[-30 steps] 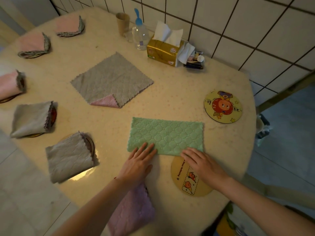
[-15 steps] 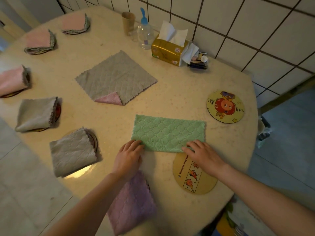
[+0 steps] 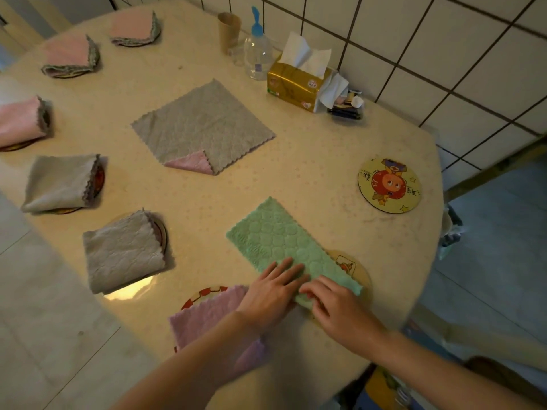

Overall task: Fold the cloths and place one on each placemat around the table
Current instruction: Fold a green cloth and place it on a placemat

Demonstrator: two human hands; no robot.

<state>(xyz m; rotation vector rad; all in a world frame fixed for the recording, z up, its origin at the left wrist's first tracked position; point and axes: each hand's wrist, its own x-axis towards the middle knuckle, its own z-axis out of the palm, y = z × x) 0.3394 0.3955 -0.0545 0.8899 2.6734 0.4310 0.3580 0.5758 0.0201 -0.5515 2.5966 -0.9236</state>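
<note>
Here the green cloth (image 3: 278, 241) runs diagonally, upper-left to lower-right; left hand (image 3: 270, 291) flat on it, right hand (image 3: 337, 309) pinching its near end.

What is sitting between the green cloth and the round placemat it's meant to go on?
Nothing visible. The green quilted cloth already overlaps the round yellow placemat at its near end, where the left hand and right hand rest on it.

Both hands low, left (image 3: 270, 292) flat, right (image 3: 337, 310) curled.
</note>
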